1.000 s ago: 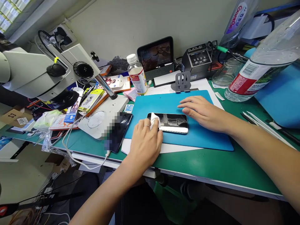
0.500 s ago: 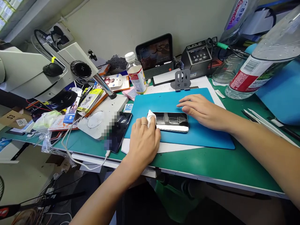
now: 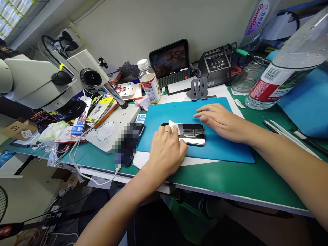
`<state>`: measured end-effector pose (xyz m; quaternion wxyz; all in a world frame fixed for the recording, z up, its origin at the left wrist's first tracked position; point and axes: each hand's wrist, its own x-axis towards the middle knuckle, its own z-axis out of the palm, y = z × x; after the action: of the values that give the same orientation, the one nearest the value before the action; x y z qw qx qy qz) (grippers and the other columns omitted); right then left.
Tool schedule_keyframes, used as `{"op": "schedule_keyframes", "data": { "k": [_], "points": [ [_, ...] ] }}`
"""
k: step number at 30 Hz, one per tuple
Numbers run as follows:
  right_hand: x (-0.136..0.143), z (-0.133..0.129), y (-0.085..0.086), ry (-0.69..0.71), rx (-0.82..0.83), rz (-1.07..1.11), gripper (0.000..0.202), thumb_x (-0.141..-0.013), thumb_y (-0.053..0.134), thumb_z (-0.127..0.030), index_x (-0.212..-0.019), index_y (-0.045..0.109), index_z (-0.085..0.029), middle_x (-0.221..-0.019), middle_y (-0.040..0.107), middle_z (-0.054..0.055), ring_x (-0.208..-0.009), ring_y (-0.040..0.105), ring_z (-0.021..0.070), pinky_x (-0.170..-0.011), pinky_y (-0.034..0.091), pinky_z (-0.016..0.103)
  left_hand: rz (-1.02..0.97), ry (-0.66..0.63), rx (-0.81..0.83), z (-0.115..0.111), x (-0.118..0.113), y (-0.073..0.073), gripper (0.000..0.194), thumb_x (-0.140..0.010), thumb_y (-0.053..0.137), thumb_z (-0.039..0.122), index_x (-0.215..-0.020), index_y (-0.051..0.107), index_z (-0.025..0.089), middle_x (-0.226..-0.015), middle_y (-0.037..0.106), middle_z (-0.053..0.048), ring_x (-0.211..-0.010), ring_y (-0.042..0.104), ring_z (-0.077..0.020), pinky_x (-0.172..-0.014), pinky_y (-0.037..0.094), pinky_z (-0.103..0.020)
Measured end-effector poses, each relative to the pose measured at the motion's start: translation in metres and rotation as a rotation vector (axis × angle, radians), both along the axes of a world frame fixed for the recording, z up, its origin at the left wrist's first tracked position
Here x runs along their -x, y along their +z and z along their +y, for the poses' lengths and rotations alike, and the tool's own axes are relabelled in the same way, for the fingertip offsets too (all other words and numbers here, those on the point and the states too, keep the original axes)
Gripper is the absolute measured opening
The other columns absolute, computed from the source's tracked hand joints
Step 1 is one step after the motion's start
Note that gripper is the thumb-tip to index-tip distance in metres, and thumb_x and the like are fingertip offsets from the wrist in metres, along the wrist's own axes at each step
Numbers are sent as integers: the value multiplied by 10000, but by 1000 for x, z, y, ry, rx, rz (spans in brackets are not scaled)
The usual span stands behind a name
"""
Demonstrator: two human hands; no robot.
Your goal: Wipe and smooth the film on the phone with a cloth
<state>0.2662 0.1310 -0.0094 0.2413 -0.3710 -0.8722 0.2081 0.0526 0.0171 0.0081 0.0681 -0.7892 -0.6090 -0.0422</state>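
A smartphone [image 3: 194, 134] with a glossy, reflecting face lies flat on the blue mat [image 3: 164, 112]. My left hand [image 3: 167, 147], a ring on one finger, is closed on a small white tissue [image 3: 174, 126] and presses it against the phone's left part. The hand covers the phone's left end. To the right of the phone, my right hand [image 3: 217, 121] rests on the mat with its fingers stretched out and holds nothing; its fingertips are near the phone's far right corner, apart from it.
A second phone [image 3: 130, 145] on a white cable lies left of the mat, beside the microscope base [image 3: 102, 131]. Behind stand a small bottle [image 3: 150, 83], a tablet-like screen [image 3: 170, 59] and a grey phone stand [image 3: 199, 89]. A large water bottle [image 3: 276, 77] is at the right.
My left hand has slid to the right along the phone with the tissue, from its left end toward its middle. My right hand has stayed in place.
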Motion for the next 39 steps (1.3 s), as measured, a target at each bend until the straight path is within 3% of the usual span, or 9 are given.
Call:
{"op": "schedule_keyframes", "data": {
  "k": [4,11,18,23,29,36,39],
  "points": [
    [1,-3,2,-9,8,9,745,-969,273,-779,-1107,801,-272,-1263,709,144,-1308,546,390,-1115,423,623,29,-23,32,-1,8,2,411,-1028,375,204,-1358,576,66,-1059,620,-152,-1012,543,-308,-874,474,-422],
    [1,-1,-1,5,-20,19,730,-971,279,-773,-1107,801,-280,-1236,721,143,-1282,563,385,-1109,426,621,7,-48,-1,14,-6,0,343,-1010,414,209,-1245,628,81,-1045,634,-146,-1016,554,-311,-891,460,-421],
    [2,-2,1,-7,17,6,774,-959,257,-795,-1090,800,-260,-1256,708,155,-1304,542,397,-1124,402,639,-10,-71,-4,-3,-5,-1,440,-975,414,183,-1351,585,32,-1042,639,-150,-978,543,-308,-879,463,-419],
    [2,-3,2,-12,28,2,796,-950,241,-809,-1104,794,-258,-1267,703,159,-1315,533,398,-1136,391,639,-3,-41,23,4,-12,2,408,-981,417,212,-1287,627,40,-1059,656,-160,-1001,549,-318,-857,463,-413],
    [3,-3,2,-1,49,1,804,-957,248,-799,-1108,797,-233,-1282,693,173,-1325,520,401,-1138,380,627,9,-62,9,-9,-8,0,453,-968,411,188,-1353,581,21,-1044,655,-155,-953,541,-306,-861,467,-419],
    [1,-3,1,-6,42,13,836,-956,230,-803,-1117,795,-209,-1266,694,190,-1312,519,414,-1129,372,644,20,-22,36,12,-13,2,402,-992,418,219,-1294,616,41,-1076,679,-165,-1004,566,-314,-862,466,-410],
    [0,-3,1,-2,44,10,841,-958,223,-802,-1108,796,-205,-1265,691,191,-1321,509,411,-1130,378,630,29,-44,44,1,-10,2,432,-995,404,207,-1344,589,31,-1097,678,-166,-984,561,-309,-857,463,-411]
  ]
}}
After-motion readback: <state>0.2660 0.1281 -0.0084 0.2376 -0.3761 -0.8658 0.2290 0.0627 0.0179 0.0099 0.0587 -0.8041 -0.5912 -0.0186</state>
